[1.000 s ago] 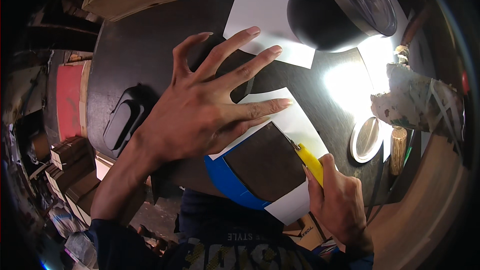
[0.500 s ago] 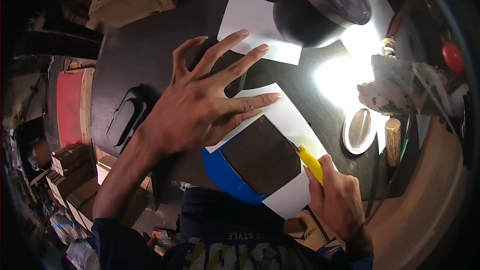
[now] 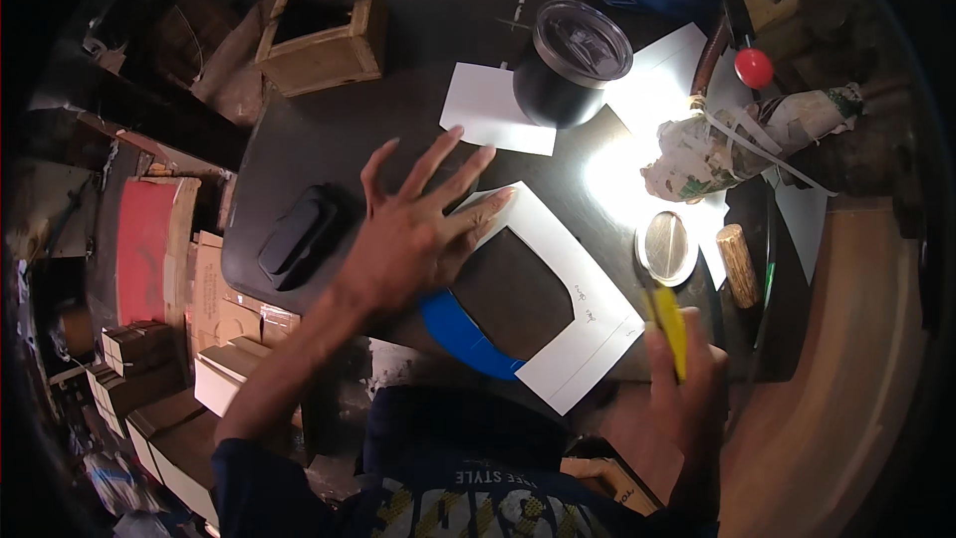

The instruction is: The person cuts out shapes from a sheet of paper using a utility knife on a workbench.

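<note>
My left hand [image 3: 403, 244] is spread out, its thumb side on the upper left part of a white paper sheet [image 3: 573, 374] with pencilled lines and handwriting. Inside the sheet is a dark shape [image 3: 513, 294] with a cut-looking outline; I cannot tell whether it is a hole or a dark piece. A blue curved piece [image 3: 466, 337] shows along the sheet's lower left. My right hand [image 3: 692, 389] grips a yellow utility knife [image 3: 671, 331], slightly blurred, held to the right of the sheet and apart from it.
A black lidded tumbler [image 3: 560, 85] stands beyond, beside a white paper [image 3: 488, 105]. To the right are a round silver-rimmed object [image 3: 667, 247], a wooden stick [image 3: 737, 267] and a wrapped lamp [image 3: 737, 149]. At left lie a black case [image 3: 297, 237] and a wooden box [image 3: 329, 45].
My right hand has drawn the utility knife off the sheet and moved it right. My left hand stays spread on the sheet. The view has shifted, showing more of the table's far side.
</note>
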The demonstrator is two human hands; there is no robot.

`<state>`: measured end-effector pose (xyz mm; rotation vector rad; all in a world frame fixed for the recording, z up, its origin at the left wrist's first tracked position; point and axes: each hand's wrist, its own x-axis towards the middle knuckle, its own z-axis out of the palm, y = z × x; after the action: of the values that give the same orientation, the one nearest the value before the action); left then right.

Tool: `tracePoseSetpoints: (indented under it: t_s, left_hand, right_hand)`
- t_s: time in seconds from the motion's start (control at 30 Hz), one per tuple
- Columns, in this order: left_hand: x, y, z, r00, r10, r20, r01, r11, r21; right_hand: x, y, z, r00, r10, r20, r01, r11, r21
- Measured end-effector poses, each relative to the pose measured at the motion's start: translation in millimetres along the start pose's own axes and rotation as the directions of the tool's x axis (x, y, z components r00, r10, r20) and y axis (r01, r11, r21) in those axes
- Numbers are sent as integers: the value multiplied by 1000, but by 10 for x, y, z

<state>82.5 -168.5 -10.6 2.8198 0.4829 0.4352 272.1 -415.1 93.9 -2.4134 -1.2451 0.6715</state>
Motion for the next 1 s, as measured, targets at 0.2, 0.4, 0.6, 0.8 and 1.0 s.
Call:
tracePoseSetpoints:
  t_s: [0.2,0.4,0.6,0.8,1.0]
  left_hand:
    - [-355,591,63,954,-299,-38,293,950,-109]
    - [-278,692,-231,827,-560,-37,544,816,-197]
    - [-404,562,-267,785,-619,-23,569,736,-366]
    - [-617,924,-349,683,-710,170,728,644,-236]
    - [-604,647,-224,951,-306,46,301,949,90]
  right_hand:
    - [-198,-132,456,972,-168,-162,170,985,-2]
    - [159,-70,552,945,-305,-118,297,951,-80]
    - [228,-180,477,944,-314,-98,308,949,-70]
    - [237,-169,558,931,-327,-162,333,943,16]
    - [-81,-434,532,994,-59,-89,82,957,278]
